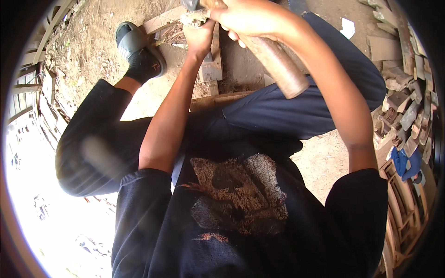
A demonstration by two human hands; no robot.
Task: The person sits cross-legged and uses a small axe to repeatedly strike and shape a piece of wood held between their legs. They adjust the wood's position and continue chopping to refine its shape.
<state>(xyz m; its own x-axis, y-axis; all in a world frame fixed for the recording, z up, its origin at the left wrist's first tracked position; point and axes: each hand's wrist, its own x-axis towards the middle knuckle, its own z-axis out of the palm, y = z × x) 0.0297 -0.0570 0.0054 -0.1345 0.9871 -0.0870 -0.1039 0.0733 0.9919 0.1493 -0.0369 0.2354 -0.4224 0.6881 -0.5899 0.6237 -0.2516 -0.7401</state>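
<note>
My right hand (245,18) is wrapped round the thick, pale wooden handle (278,67) of a hammer, whose butt slants down toward my bent leg. Its dark grey head, cut off by the top edge, is just above my left hand (200,37). That hand is closed round a chisel, whose frayed, pale top (194,18) sticks out above the fist. A narrow grey blade shows below it, over a wooden workpiece (211,70). Whether the hammer touches the chisel, I cannot tell.
A wooden beam (218,100) lies in front of my lap. My left foot wears a grey sandal (132,41) on the dirt floor. Stacked wood offcuts (408,106) line the right side, with a blue cloth (406,163) and slatted wooden frames (408,204) nearer.
</note>
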